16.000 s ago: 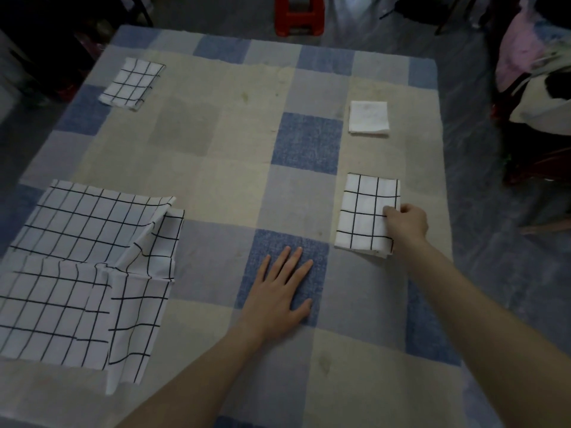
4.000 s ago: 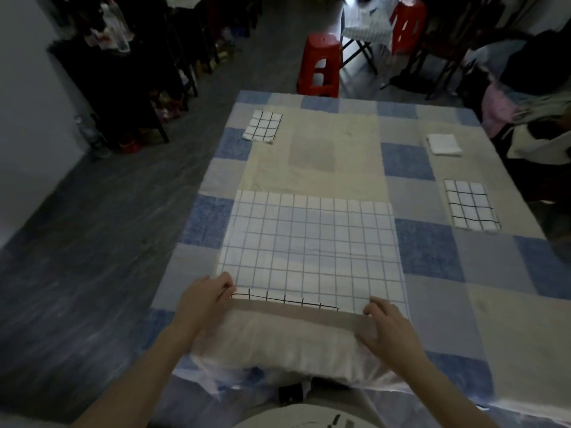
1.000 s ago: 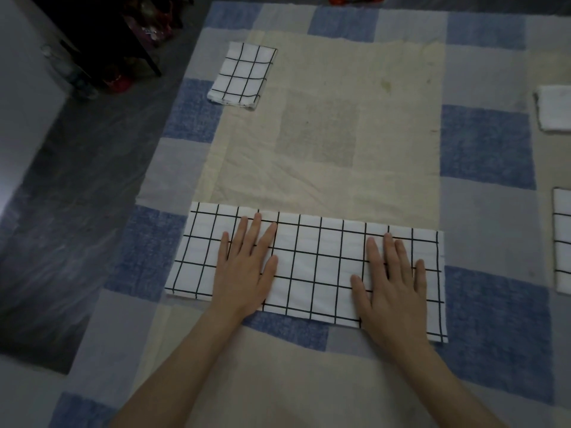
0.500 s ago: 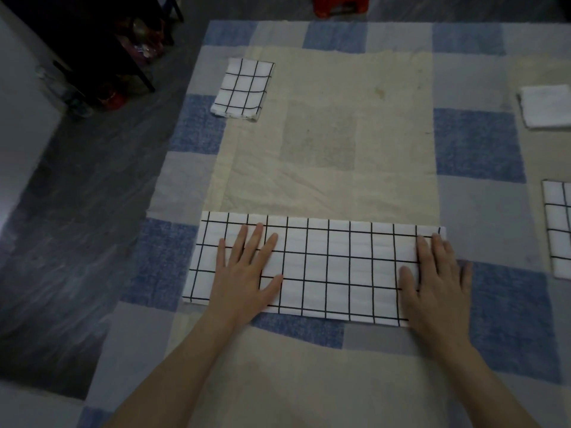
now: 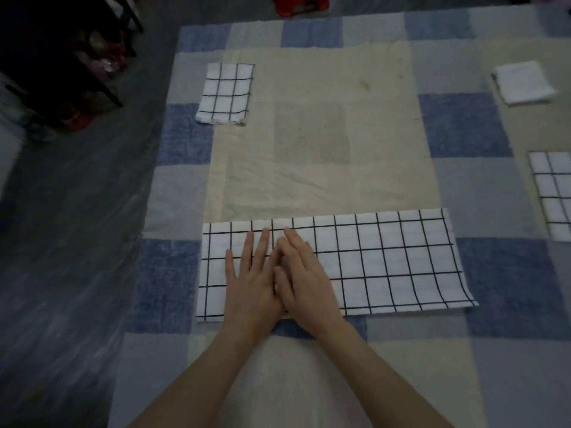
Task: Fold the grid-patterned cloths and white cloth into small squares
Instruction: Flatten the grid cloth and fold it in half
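1. Two bare forearms reach up from the near edge over a tablecloth of blue, grey and cream squares (image 5: 321, 168).
2. The left hand (image 5: 251, 281) and the right hand (image 5: 304, 278) lie flat, fingers straight and spread, gripping nothing; the right overlaps the left's inner edge.
3. Both palms press on the left part of a long white strip of cloth with a black grid (image 5: 386, 261), folded into a band lying crosswise. Most of the band stretches away to the right of the hands; a short end lies to their left.
4. Right of the hands and a little beyond, at the frame's edge, lies a folded grid-patterned rectangle (image 5: 551, 196), partly cut off.
5. Farther off, left of the hands, rests a small folded grid-patterned cloth (image 5: 225, 94).
6. Far right sits a small folded plain white cloth (image 5: 523, 81).
7. Beyond the table's far edge a red stool (image 5: 298, 6) shows.
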The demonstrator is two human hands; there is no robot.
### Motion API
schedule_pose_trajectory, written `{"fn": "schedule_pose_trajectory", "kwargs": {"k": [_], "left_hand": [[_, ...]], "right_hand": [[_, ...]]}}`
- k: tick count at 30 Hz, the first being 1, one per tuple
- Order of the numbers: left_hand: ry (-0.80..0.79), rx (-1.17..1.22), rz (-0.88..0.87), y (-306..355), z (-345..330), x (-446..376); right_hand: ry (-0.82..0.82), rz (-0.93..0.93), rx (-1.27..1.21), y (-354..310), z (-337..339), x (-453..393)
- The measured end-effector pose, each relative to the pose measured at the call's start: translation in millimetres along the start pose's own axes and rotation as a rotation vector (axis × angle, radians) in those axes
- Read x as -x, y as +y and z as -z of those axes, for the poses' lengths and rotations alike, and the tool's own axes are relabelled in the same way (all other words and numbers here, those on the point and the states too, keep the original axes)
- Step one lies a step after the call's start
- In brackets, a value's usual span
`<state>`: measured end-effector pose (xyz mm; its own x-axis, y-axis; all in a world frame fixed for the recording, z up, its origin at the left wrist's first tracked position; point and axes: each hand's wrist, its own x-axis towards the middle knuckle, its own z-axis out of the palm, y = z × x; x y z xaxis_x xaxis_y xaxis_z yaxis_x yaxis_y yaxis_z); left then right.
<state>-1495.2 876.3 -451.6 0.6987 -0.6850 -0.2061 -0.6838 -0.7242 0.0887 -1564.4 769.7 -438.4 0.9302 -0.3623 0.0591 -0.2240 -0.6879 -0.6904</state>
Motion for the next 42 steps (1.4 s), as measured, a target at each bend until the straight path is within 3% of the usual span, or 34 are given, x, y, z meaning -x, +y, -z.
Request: {"fn": "schedule_pose_trajectory", "kwargs": {"k": [5,10,14,23,30,33,35,38,39,42], "left_hand": [[0.015,0.032,-0.006,-1,-1,2],[0.020,0.053,-0.011,-1,-1,3],[0.022,0.054,-0.015,-2,0,3],[0.024,0.046,-0.094,-37,2,26],[-0.043,-0.057,0.256,-125,1,61],[0.079,-0.005,0.281,-88,14,62],[0.200,0.133,0.073,-31,30,60],[0.135,0.190,-0.247,60,28,55],[0.090,0.197,-0.248,82,21,55],[-0.088,0.198,-0.017,118,-1,58]], "right_hand": [[0.055,-0.105,0.213,44,33,15],[0.046,-0.325,0.487,106,90,57],[0.083,-0.460,0.519,133,115,77],[0.094,-0.474,0.524,131,115,78],[0.062,-0.484,0.537,131,117,76],[0.040,-0.493,0.529,130,118,76],[0.021,-0.494,0.519,129,120,75],[0.005,-0.490,0.511,130,122,75],[-0.001,-0.491,0.511,130,123,76],[-0.013,-0.485,0.520,133,122,76]]}}
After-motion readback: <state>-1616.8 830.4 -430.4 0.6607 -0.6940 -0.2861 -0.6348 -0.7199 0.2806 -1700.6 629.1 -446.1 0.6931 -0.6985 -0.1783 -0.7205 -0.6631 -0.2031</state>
